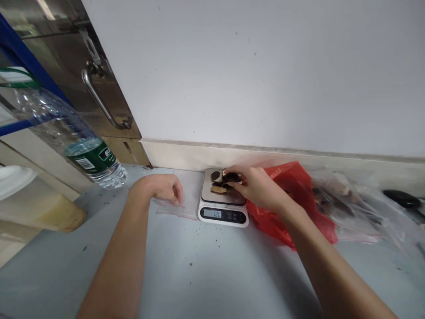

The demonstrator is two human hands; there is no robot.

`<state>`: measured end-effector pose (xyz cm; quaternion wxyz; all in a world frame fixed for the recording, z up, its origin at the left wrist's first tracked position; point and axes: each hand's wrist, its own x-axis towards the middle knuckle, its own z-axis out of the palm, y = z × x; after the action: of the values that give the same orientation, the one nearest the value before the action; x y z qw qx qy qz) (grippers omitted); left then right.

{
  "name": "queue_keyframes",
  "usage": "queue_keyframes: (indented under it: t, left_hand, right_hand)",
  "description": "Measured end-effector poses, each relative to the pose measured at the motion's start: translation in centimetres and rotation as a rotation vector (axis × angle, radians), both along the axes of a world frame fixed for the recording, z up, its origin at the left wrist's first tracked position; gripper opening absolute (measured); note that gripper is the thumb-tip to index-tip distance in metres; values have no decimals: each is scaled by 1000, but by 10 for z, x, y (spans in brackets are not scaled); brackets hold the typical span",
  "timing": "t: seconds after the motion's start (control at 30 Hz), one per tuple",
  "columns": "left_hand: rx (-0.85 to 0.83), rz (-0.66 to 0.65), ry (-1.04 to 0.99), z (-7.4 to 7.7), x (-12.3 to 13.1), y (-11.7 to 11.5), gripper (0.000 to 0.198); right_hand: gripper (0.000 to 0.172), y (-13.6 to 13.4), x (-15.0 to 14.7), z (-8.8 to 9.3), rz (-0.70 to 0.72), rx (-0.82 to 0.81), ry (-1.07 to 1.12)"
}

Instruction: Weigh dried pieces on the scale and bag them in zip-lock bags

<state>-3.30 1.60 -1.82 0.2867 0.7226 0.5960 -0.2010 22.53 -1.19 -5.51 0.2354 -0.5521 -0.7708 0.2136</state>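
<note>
A white digital kitchen scale [223,213] stands against the wall, its display reading what looks like 12.0. On its metal plate lie several dried pieces, dark brown and tan, among them a tan piece [218,189] and a dark flat piece [215,176]. Over the plate's right side, my right hand [254,186] has its fingers closed on a dark, curled dried piece [231,177]. Left of the scale, my left hand [168,189] is closed in a pinch at the edge of a clear zip bag [177,212] lying on the table.
Right of the scale, a red plastic bag [292,217] lies under my right forearm, with clear bags of dark dried pieces [335,201] beyond. A tilted water bottle [89,153] and a lidded plastic container [43,206] are at left. Dark crumbs dot the grey table [206,283].
</note>
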Motion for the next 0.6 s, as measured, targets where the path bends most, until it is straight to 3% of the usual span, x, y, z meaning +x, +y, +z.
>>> queue_keyframes:
  t: [0.2, 0.33, 0.5, 0.6]
  left_hand:
    - [61, 30, -27, 10, -1, -4, 22]
    - [41, 38, -56, 10, 3, -4, 18]
    - [21, 21, -77, 3, 4, -1, 18]
    - [34, 17, -77, 1, 4, -1, 16]
  right_hand:
    - [28, 0, 5, 5, -60, 65, 116]
    - [36, -1, 4, 6, -68, 60, 18]
    - [51, -6, 1, 9, 58, -34, -86]
    - [52, -8, -1, 10, 80, 14, -124]
